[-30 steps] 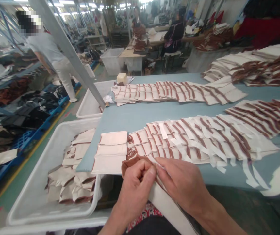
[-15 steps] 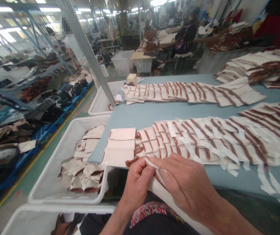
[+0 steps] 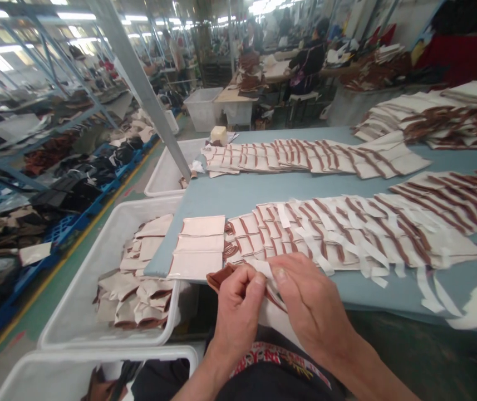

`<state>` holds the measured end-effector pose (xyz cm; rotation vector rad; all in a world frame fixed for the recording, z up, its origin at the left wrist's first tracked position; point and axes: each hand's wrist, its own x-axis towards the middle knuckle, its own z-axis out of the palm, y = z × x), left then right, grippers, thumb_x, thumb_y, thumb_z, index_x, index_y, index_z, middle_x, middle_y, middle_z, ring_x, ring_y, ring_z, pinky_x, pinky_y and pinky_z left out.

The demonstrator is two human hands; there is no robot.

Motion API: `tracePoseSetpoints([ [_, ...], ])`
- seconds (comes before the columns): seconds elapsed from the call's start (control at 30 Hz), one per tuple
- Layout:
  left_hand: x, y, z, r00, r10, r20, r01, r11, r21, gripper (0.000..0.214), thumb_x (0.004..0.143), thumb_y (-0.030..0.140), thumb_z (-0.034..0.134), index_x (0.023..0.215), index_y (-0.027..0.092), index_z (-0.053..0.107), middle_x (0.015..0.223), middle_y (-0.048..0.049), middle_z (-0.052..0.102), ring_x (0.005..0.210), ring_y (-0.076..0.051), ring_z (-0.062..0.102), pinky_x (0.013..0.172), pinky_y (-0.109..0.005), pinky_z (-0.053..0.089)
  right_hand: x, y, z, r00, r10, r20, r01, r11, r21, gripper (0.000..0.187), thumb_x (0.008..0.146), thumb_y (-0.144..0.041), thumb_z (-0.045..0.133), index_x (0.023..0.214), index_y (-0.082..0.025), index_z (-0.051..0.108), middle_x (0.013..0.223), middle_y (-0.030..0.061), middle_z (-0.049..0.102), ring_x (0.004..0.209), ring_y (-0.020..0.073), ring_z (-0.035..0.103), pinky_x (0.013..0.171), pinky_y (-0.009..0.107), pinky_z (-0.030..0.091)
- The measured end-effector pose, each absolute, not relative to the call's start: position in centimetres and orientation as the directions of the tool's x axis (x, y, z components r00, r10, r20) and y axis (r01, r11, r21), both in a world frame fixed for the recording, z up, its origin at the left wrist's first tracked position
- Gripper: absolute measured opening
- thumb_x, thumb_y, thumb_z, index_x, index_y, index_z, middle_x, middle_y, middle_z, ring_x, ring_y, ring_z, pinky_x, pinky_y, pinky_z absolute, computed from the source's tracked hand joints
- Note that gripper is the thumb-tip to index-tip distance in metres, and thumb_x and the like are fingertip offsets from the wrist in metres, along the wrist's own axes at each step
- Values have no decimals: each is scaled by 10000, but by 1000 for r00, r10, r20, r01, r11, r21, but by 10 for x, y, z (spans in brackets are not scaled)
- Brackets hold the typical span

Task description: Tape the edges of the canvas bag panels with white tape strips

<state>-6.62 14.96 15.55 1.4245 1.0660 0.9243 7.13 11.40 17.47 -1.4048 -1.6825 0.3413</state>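
Observation:
My left hand (image 3: 238,306) is closed, thumb against bent index finger, pinching the edge of a brown and cream fabric piece (image 3: 218,278). That piece hangs over my lap at the table's near edge, its brown end poking out left of my hand. A white strip (image 3: 262,268) stretches between my two hands along the piece. My right hand (image 3: 315,303) is closed too, gripping the strip and the fabric edge between thumb and fingers. Just beyond, on the blue-grey table (image 3: 238,192), lie a flat cream panel (image 3: 198,248) and a row of overlapping brown-edged pieces (image 3: 280,231).
Loose white strips (image 3: 359,250) lie across the near row. A second row of pieces (image 3: 305,156) runs behind it, with stacks (image 3: 438,114) at the far right. White bins (image 3: 115,278) stand left of the table, beside a metal post (image 3: 146,83). A person (image 3: 307,61) sits beyond.
My right hand has drawn slightly away from the left, and more of the white strip shows between them. More of the piece's brown end is visible. The view has shifted slightly.

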Motion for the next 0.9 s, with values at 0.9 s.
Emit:
tracePoseSetpoints([
  [0.9,-55,144,154,406,912,-56,-16,69,998,316,922,384,542,674,191,507,644,32,465,599,-120,385,572,-244,345,73,105,162,286,843,455,548,245,-800,177,902,-166,546,996,-208,689,932,50,762,869,205,710,833,311,549],
])
